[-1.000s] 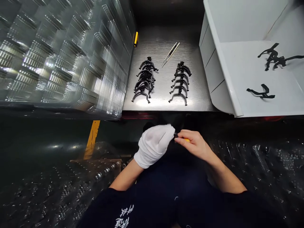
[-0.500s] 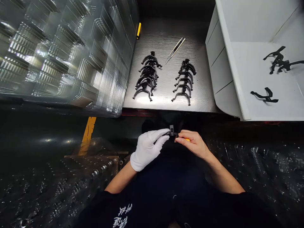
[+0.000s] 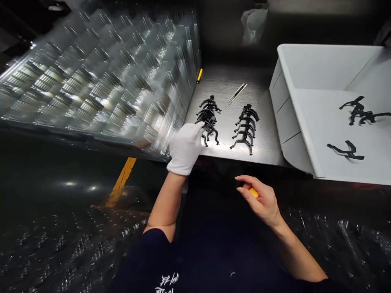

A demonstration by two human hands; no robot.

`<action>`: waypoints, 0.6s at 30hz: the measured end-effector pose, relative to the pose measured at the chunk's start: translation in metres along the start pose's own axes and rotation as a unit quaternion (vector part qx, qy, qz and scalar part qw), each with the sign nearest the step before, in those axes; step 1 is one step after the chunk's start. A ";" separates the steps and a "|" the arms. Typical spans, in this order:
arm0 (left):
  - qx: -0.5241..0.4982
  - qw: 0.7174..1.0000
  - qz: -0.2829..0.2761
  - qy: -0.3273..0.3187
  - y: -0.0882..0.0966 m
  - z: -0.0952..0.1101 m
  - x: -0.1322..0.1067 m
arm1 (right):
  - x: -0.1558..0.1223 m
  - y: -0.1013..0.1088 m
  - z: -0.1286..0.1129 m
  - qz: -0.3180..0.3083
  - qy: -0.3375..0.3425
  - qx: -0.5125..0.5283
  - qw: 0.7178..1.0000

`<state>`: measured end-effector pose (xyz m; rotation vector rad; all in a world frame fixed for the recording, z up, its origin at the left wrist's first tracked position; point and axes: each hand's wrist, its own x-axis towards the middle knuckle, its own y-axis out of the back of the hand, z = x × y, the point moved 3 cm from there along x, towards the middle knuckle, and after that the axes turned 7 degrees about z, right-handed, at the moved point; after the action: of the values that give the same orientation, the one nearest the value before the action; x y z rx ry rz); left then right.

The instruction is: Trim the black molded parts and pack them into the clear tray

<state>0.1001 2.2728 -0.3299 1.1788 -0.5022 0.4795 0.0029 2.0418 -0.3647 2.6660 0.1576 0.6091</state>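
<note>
Head view: stacked clear plastic trays [image 3: 100, 81] towering at upper left, a slim yellow marker [image 3: 199, 75] lying just beside their right edge on the dark metal tabletop [image 3: 269, 122]. At centre left, a white-gloved left hand [image 3: 185, 148] reaching up from below, fingers bunched and touching the left row of black plastic clips [image 3: 210, 118], any grip on a clip impossible to tell. Steel tweezers [image 3: 236, 95] lying above centre, between that row and a second row of black clips [image 3: 246, 128]. Below centre, a bare right hand [image 3: 261, 199] curling around a yellow handle [image 3: 253, 192], well apart from the clips. At far right, a white plastic bin [image 3: 284, 122] holding loose black plastic pieces [image 3: 357, 110].
</note>
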 end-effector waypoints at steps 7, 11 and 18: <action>0.075 0.987 -0.131 0.051 -0.041 -0.003 0.077 | 0.007 0.067 -0.035 0.056 0.125 -0.120 0.983; 0.037 0.998 -0.046 0.026 -0.020 0.013 0.070 | 0.049 0.179 -0.004 0.217 0.061 -0.391 0.892; -0.040 0.998 -0.029 -0.035 0.006 0.047 0.033 | 0.111 0.262 0.097 0.008 -0.132 -0.501 0.855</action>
<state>0.1170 2.2337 -0.2914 1.1329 -0.5401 0.3658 0.1503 1.7892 -0.2944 1.6896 -0.2145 0.2040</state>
